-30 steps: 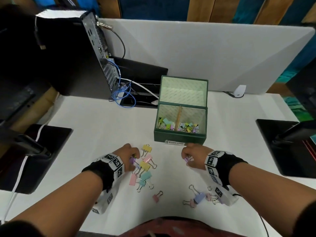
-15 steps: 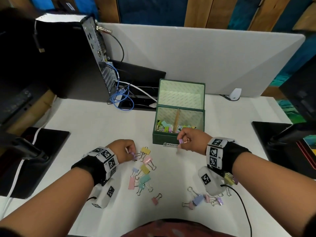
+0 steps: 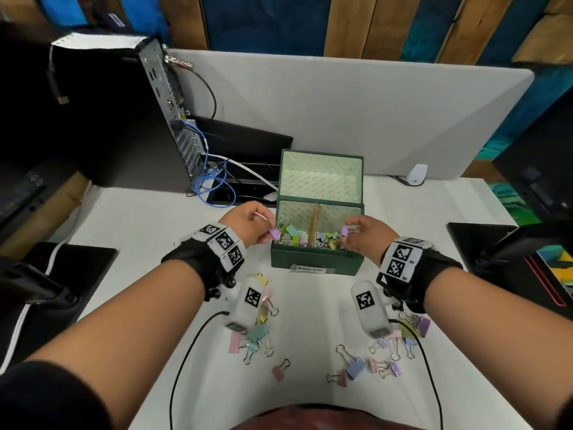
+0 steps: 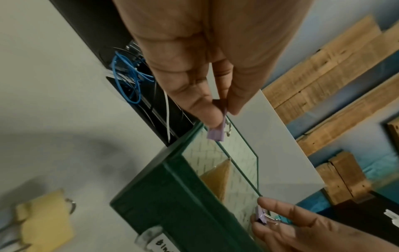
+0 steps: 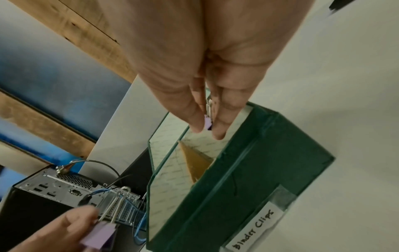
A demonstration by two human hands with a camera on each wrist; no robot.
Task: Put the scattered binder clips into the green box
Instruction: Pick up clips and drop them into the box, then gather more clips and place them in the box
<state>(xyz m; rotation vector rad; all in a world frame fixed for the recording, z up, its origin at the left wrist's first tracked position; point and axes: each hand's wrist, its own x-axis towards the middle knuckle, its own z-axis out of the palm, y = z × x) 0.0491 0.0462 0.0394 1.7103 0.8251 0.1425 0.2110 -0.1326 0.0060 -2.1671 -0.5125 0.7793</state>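
Each grip pinching a purple clip: left hand [image 3: 248, 223] at the green box [image 3: 316, 262] left rim, right hand [image 3: 367, 235] over its right compartment.
The left clip [image 3: 274, 233] may be dropped outside onto the worktop [image 3: 310, 321], being held right at the rim; many scattered clips [image 3: 350, 369] remain there.

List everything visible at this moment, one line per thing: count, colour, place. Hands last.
green box: one, dark green, lid open, mid-table; wooden divider, pastel clips in both compartments.
loose binder clips: two clusters plus one stray pink, pastel, on the table near the person.
label: one, white, reads "Binder Clips", box front.
computer tower: one, black, back left.
blue cables: a bundle, behind the tower.
partition: one, grey, back edge.
black pads: two, table's left and right edges.
white table: one.
left hand: pinches a purple clip at the box's left rim.
right hand: pinches a purple clip over the right compartment.
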